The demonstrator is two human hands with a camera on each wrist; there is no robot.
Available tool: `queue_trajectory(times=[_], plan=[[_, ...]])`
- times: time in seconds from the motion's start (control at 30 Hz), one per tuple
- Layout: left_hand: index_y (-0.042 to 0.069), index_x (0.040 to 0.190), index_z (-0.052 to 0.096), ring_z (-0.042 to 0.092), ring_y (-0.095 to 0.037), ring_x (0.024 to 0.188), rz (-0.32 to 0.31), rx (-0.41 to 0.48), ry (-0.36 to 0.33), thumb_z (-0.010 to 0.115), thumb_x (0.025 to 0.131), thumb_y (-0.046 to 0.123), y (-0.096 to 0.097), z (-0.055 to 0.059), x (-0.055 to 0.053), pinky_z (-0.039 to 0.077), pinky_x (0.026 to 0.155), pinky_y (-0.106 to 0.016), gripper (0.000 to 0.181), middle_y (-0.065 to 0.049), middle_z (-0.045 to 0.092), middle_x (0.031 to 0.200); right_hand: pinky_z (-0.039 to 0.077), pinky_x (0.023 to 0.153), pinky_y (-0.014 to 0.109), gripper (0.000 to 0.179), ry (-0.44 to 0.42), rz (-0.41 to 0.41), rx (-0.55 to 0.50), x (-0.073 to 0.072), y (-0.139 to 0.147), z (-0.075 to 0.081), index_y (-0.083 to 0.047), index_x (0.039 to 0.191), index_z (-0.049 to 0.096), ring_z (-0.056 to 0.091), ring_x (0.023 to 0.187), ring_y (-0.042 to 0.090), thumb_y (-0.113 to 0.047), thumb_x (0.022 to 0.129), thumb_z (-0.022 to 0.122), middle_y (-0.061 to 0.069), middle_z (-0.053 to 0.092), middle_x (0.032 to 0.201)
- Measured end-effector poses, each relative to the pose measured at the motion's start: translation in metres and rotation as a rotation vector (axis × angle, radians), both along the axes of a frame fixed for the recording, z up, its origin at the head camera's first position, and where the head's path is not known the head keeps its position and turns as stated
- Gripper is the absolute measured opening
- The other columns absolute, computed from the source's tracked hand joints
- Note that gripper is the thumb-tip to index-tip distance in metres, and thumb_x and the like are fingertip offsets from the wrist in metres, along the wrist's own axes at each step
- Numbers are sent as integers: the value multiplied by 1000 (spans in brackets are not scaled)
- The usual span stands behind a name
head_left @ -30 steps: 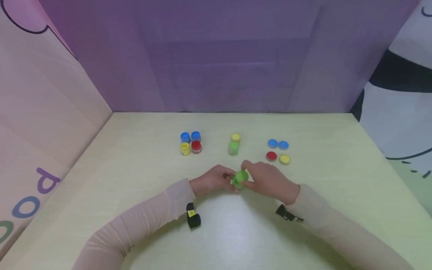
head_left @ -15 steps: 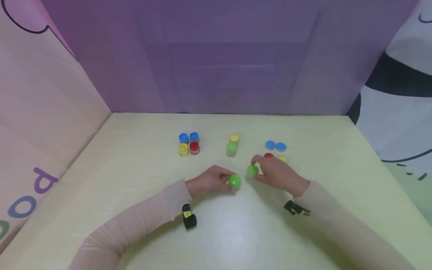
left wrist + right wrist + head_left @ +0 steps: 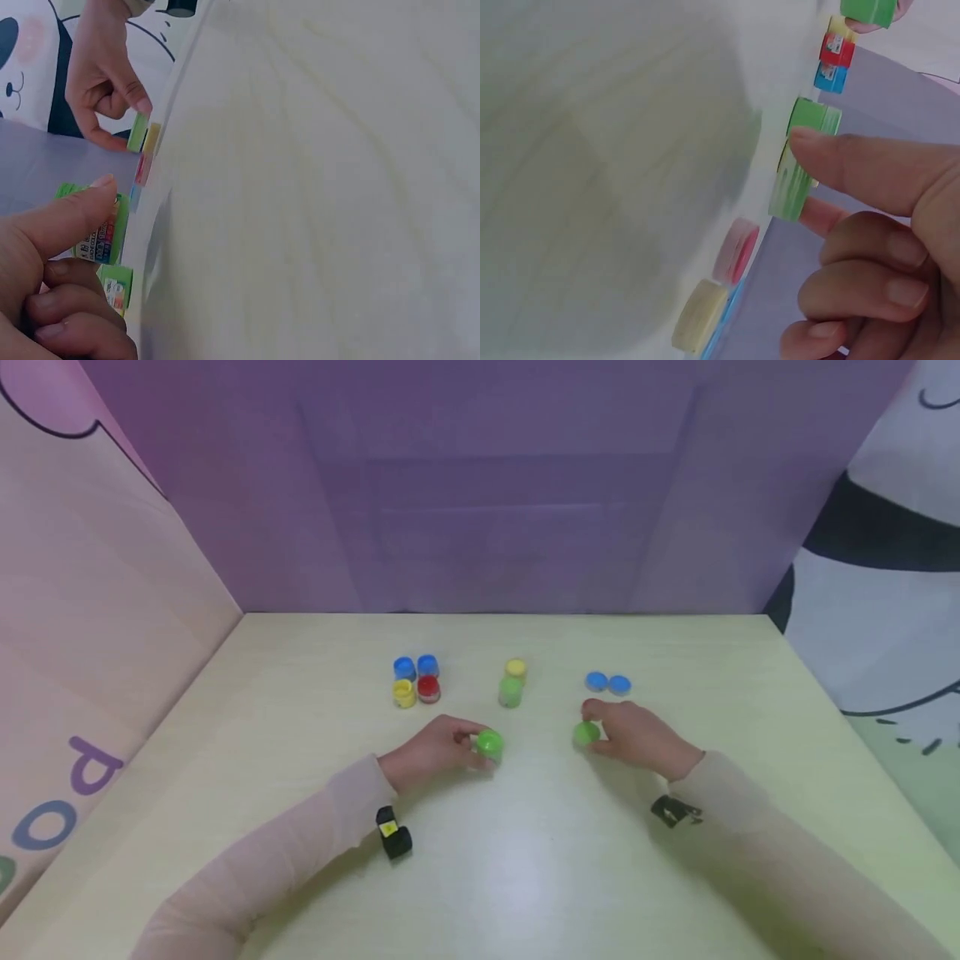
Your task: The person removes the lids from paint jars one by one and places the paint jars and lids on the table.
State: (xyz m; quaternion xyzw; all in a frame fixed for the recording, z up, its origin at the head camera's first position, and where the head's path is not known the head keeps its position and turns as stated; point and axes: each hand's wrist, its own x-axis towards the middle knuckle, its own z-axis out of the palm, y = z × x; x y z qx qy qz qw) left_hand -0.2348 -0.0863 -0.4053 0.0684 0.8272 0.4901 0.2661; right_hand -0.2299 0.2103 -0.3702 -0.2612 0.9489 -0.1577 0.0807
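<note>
My left hand (image 3: 431, 747) pinches a small green jar (image 3: 490, 747) by its sides; its lid is off, and printed labelling shows on its wall in the left wrist view. Off to the right, my right hand (image 3: 645, 737) holds a green lid (image 3: 586, 734) between thumb and fingertips. Close by that hand are a red lid (image 3: 736, 251) and a yellow lid (image 3: 700, 317), largely covered by the hand in the head view. Just behind lie two blue lids (image 3: 607, 683).
At the back left stand uncapped jars: two blue (image 3: 427, 666), one yellow (image 3: 404, 694) and one red (image 3: 428, 689). A lidded green jar (image 3: 510, 692) is in the middle, with a yellow-topped jar (image 3: 516, 669) behind it. A purple panel (image 3: 495, 527) rises at the table's far edge.
The green lid has come off the jar and moved right with my right hand, towards the other lids. My left hand has carried the open jar left and slightly away from me.
</note>
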Motion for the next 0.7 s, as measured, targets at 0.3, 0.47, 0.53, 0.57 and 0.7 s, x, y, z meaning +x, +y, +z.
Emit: queue_trajectory(times=[0.3, 0.47, 0.53, 0.57, 0.7], plan=[[30, 112, 69, 44, -19, 79, 52, -27, 65, 81, 74, 24, -19, 6, -8, 36, 64, -29, 41, -3, 50, 81, 49, 83, 44, 40, -32, -38, 20, 2, 4, 3, 2, 118, 55, 62, 98, 34, -8, 82, 70, 19, 64, 111], [28, 115, 67, 42, -20, 83, 115, -60, 80, 80, 76, 25, -31, 8, -15, 35, 66, -30, 41, -3, 47, 85, 50, 77, 40, 37, -56, -63, 29, 0, 7, 0, 1, 116, 56, 62, 82, 22, -9, 83, 71, 15, 66, 104], [26, 117, 66, 41, -20, 87, 122, -60, 78, 79, 77, 25, -35, 7, -16, 35, 68, -30, 42, -2, 48, 90, 50, 73, 37, 36, -76, -73, 39, -1, 7, 0, 0, 114, 57, 58, 76, 18, -10, 83, 71, 12, 66, 99], [25, 118, 66, 41, -20, 89, 128, -61, 75, 78, 77, 26, -38, 6, -17, 36, 69, -30, 43, -2, 48, 92, 49, 72, 36, 36, -84, -77, 43, -1, 7, 1, -1, 114, 57, 56, 73, 17, -10, 83, 71, 11, 66, 97], [19, 127, 60, 42, -22, 101, 146, -30, 65, 76, 79, 27, -48, 2, -20, 39, 81, -34, 51, -6, 51, 111, 48, 69, 34, 35, -96, -87, 51, -2, 7, 0, -1, 113, 57, 52, 70, 16, -10, 83, 71, 8, 66, 90]])
